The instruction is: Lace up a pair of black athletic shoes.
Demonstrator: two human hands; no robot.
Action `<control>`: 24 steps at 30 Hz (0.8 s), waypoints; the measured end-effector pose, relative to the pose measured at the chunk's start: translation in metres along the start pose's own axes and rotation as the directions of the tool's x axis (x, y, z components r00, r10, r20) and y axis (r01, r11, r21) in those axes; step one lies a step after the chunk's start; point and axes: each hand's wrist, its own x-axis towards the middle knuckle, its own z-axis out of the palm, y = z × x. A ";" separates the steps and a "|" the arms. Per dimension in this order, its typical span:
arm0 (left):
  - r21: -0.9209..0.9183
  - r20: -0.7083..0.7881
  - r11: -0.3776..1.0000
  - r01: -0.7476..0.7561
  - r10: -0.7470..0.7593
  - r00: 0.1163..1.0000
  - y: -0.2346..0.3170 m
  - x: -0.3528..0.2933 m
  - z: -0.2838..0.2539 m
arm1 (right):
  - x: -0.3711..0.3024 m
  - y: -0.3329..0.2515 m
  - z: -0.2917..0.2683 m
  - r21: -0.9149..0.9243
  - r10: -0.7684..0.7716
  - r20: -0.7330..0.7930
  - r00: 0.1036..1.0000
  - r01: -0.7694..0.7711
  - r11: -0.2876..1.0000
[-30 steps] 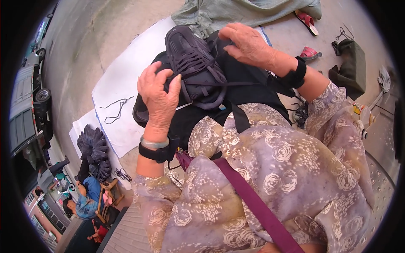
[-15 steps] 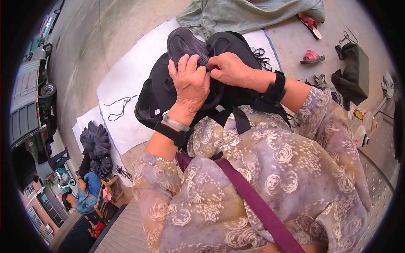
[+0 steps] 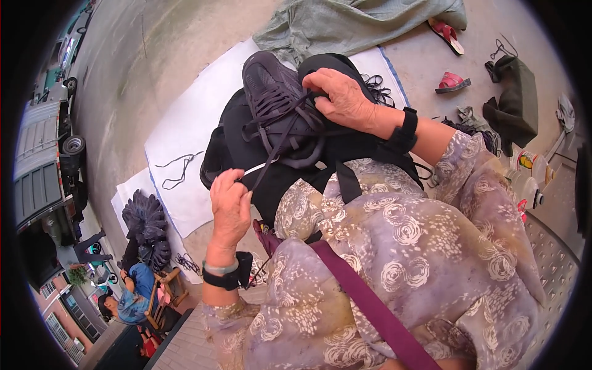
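A black mesh sneaker [image 3: 266,77] rests on black cloth over my lap, its toe pointing away from me. A dark shoelace [image 3: 279,145] crosses its front and runs down toward me. My left hand [image 3: 229,205], low and left of the shoe, pinches one stretch of this lace, which is pulled taut. Just right of the shoe, my right hand [image 3: 342,102] has its fingers closed on another part of the lace near the eyelets. Black straps circle both wrists.
White sheeting [image 3: 185,117] covers the ground ahead, with a loose black lace [image 3: 179,169] on it. A bundle of dark shoes [image 3: 145,219] lies left. Grey-green cloth [image 3: 345,28] is heaped at the far side. Red sandals [image 3: 452,82] lie right. A seated person [image 3: 126,302] is at lower left.
My left hand has moved down and left, away from the shoe, drawing the lace out. My right hand has shifted slightly right, uncovering the shoe's laced front.
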 end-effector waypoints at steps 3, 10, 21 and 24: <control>0.000 -0.001 0.967 0.254 -0.254 0.967 -0.034 -0.055 0.005 | 0.009 0.015 0.015 -0.078 -0.114 0.051 0.992 0.118 0.990; -0.299 -0.070 0.770 0.563 -0.606 0.792 -0.055 -0.100 -0.001 | 0.014 0.012 0.020 -0.115 -0.174 0.158 0.972 0.194 0.974; -0.970 -0.228 0.138 -0.202 -0.214 0.950 0.029 -0.010 -0.063 | 0.013 0.015 0.016 0.012 0.145 0.043 0.988 -0.146 0.989; -0.982 -0.108 0.166 -0.087 -0.122 0.987 0.030 -0.018 -0.058 | 0.006 0.021 0.018 0.100 0.269 0.068 0.961 -0.274 0.956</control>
